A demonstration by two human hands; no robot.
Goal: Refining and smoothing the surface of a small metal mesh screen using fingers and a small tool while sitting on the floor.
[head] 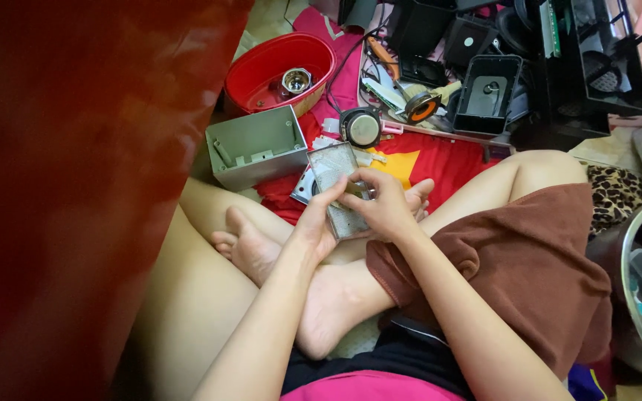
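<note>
Red cloth [440, 160] covers the floor. Over crossed legs, both hands clamp a flat metal plate [336, 178]: left hand [317, 219] underneath, right hand [384, 204] pinching its edge. It looks stiff, light, sharp-edged; best gripped by its sides. Beyond the plate sit a grey box [254, 148] and red bowl [280, 70].

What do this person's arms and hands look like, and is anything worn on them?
Both forearms are bare, with no sleeves in view. The left hand and right hand wear no gloves, and no rings, watch or bracelets can be made out. The fingers are slim.
</note>
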